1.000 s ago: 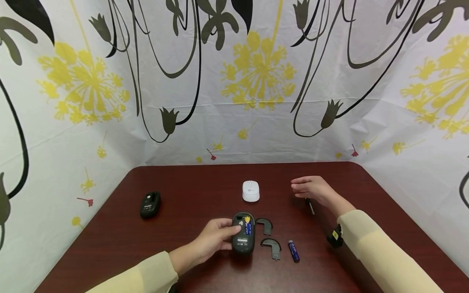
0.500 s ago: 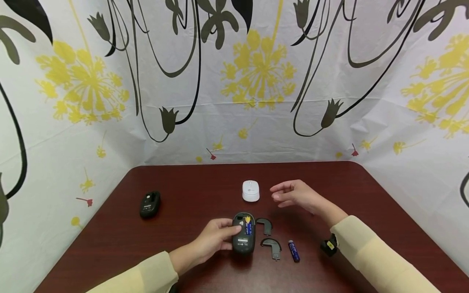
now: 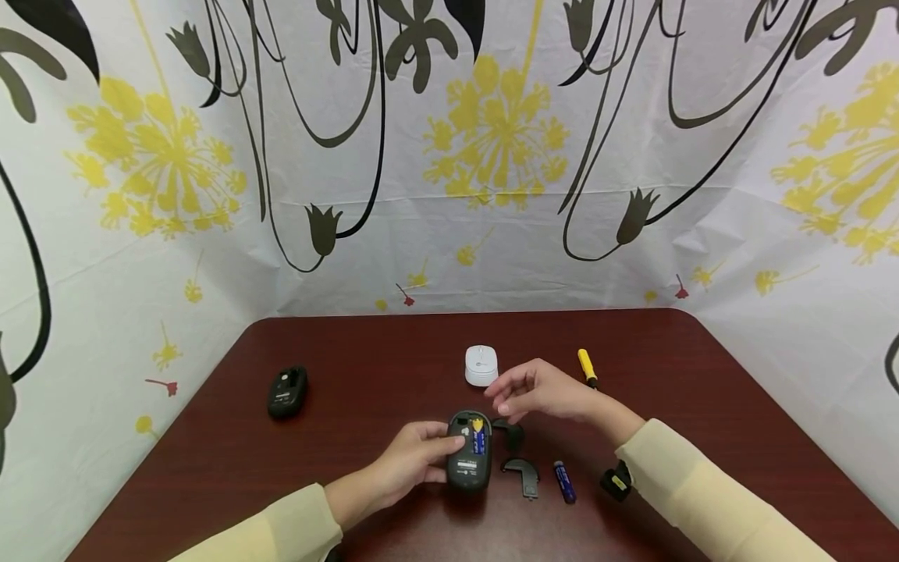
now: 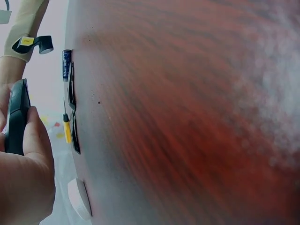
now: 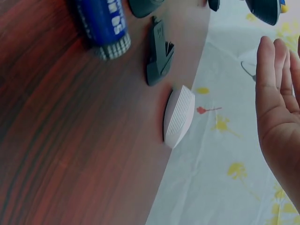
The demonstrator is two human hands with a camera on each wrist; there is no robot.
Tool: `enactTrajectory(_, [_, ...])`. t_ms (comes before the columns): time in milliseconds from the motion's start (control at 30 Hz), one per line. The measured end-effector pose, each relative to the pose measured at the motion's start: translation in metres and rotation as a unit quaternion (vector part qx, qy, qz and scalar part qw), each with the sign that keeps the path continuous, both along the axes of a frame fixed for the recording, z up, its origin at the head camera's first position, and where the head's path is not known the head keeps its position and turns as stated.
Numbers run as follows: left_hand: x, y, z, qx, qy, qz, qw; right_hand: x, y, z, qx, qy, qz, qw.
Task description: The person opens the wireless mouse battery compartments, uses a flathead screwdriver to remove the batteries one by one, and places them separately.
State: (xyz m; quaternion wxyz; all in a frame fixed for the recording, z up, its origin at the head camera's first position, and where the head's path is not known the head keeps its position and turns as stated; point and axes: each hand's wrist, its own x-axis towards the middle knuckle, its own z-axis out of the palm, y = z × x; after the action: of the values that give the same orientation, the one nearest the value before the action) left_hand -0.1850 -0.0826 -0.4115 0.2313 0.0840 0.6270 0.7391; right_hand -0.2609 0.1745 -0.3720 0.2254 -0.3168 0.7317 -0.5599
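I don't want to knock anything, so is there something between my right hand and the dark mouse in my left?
Nothing visible stands between your right hand and the dark mouse in your left hand. A curved piece lies low on the table near it; the white mouse sits farther back.

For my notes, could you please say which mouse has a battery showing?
The dark mouse in the left hand, its battery exposed; the white mouse and leftmost mouse show none.
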Motion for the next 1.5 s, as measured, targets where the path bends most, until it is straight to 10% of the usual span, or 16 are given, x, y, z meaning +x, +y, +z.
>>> enactTrajectory(667, [0.001,0.000,-0.002,-0.006,0.000,-0.029,0.9996,0.002,-0.016,0.000,0.041,0.060,0.114,0.9909])
enactTrajectory(1500, [0.003,0.001,-0.006,-0.010,0.005,-0.042,0.9990,0.005,-0.021,0.000,0.085,0.086,0.117,0.9857])
